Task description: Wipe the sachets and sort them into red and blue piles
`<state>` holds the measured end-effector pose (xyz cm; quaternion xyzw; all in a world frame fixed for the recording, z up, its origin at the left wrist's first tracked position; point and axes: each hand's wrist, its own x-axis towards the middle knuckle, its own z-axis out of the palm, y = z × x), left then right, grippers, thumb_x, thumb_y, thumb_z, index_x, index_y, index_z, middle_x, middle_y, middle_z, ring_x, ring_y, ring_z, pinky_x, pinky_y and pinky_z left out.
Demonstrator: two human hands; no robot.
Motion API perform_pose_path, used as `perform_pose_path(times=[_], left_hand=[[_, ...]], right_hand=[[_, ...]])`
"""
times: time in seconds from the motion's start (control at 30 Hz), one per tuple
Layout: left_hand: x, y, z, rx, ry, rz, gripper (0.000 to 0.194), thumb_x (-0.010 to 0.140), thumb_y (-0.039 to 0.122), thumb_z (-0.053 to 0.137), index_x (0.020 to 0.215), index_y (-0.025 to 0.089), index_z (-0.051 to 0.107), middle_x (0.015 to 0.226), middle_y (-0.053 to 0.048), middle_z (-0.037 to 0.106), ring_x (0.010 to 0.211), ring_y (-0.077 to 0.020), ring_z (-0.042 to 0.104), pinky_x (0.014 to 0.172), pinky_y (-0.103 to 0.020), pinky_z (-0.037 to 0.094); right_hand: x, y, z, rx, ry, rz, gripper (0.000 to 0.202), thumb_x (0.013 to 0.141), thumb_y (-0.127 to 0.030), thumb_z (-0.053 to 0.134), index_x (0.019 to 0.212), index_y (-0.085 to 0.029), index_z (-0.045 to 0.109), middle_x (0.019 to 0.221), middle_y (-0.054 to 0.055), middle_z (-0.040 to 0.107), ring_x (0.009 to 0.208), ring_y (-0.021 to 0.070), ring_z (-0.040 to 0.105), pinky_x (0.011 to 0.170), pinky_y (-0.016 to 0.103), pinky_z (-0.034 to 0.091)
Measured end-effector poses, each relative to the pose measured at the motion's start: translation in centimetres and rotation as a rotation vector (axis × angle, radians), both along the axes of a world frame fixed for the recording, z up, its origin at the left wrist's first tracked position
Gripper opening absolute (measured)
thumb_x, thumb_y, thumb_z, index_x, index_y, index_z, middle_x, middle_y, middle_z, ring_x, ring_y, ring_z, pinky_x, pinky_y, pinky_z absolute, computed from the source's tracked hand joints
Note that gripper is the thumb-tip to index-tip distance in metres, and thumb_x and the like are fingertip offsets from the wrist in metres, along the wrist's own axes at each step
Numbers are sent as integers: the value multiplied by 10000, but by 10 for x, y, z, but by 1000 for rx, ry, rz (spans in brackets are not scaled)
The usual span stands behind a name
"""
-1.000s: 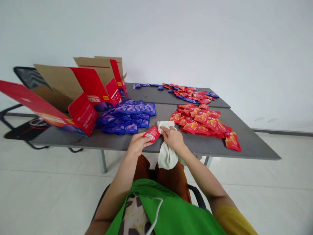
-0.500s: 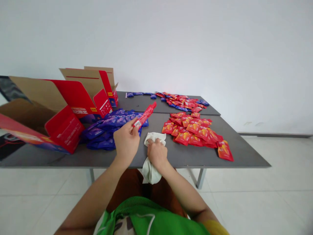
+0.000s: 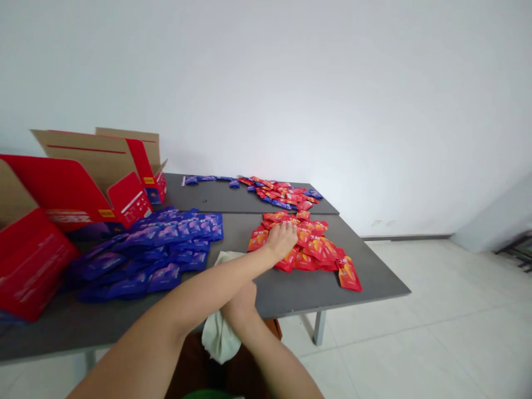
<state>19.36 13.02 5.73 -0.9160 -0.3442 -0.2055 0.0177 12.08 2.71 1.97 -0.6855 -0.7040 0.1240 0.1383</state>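
My left hand [image 3: 281,240] reaches across to the right, its fingers curled down on a red packet in the heap of red-orange packets [image 3: 316,246]. The fingertips are partly hidden among the packets. Under my left forearm, my right hand [image 3: 241,305] is closed on a whitish cloth [image 3: 221,337] at the table's front edge. Part of the cloth lies on the table and the rest hangs over the edge. The left forearm hides some of my right hand.
A pile of blue-purple packets [image 3: 153,257] lies left of the cloth. Open red cardboard boxes [image 3: 131,199] stand at the left. On the far table [image 3: 216,199] are mixed red and blue packets [image 3: 282,194]. One red packet [image 3: 349,275] lies at the right of the heap.
My left hand has moved right, over my right arm, bringing the red packet down to the red heap. My right hand still grips the cloth. The view has turned right.
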Motion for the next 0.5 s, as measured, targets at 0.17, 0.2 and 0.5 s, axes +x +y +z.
perform_pose_path(times=[0.17, 0.2, 0.5], left_hand=[[4, 1, -4, -23, 126, -155, 282, 909, 209, 455, 957, 94, 708, 839, -193, 698, 809, -277, 666, 677, -361, 469], [1, 2, -1, -32, 131, -183, 319, 920, 282, 453, 910, 106, 719, 814, -189, 698, 789, -277, 666, 675, -360, 461], [-68, 65, 30, -250, -123, -112, 365, 838, 467, 539, 681, 199, 731, 745, -90, 715, 836, -233, 651, 707, -277, 386]], right_hand=[[-1, -5, 2, 12, -31, -15, 342, 918, -373, 566, 1201, -181, 553, 1211, 75, 564, 1014, 205, 587, 854, 416, 515], [-3, -5, 1, 6, -29, -11, 333, 920, -363, 563, 1198, -180, 557, 1202, 80, 573, 1010, 208, 591, 846, 408, 517], [-4, -5, -8, 119, -68, -93, 308, 925, -246, 413, 1164, -253, 607, 1023, 119, 610, 836, 238, 649, 640, 331, 520]])
